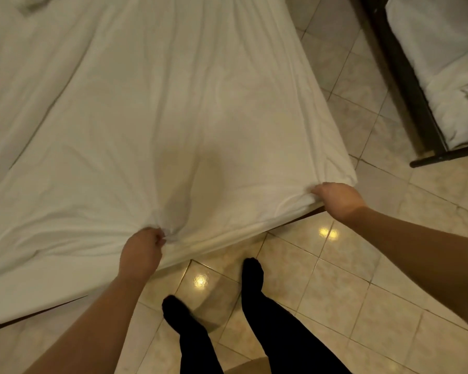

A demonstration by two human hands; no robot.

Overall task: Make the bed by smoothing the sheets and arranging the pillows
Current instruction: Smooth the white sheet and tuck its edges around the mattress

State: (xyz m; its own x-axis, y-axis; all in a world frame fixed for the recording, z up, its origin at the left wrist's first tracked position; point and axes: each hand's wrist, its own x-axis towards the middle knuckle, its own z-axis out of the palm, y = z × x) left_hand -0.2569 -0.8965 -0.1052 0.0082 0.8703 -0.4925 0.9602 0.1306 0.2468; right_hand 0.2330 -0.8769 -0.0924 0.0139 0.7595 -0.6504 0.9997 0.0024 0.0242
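Head view: a white sheet [160,117] covers the bed and fills the upper left and centre of the frame. Its long axis runs from the near edge at lower centre up to the top of the frame, leaning slightly to the right, and long shallow folds follow that line. The near edge crosses the frame on a slant, from the lower left up to a corner at right of centre. From that corner the sheet's right side runs up towards the top of the frame.

The left hand [142,252] is at the near edge, lower centre. Its fingers are curled tight round a bunch of the cloth, and creases fan out from that pinch towards the upper left and upper right. The right hand [335,199] is at the sheet's near right corner, with its fingers curled over the hem, gripping it. The cloth between the two hands hangs in a soft fold over the edge. Both forearms are bare.

A dark strip of bed edge [35,313] shows under the sheet at lower left. At the upper left corner the cloth is rumpled; what lies there I cannot tell.

Below the hands is a glossy beige tiled floor [362,265] with two bright light spots. The person's legs in black stand on it, one foot [179,314] behind the other foot [251,273]. At upper right stands a second bed [438,63] with white bedding on a dark frame [405,85].
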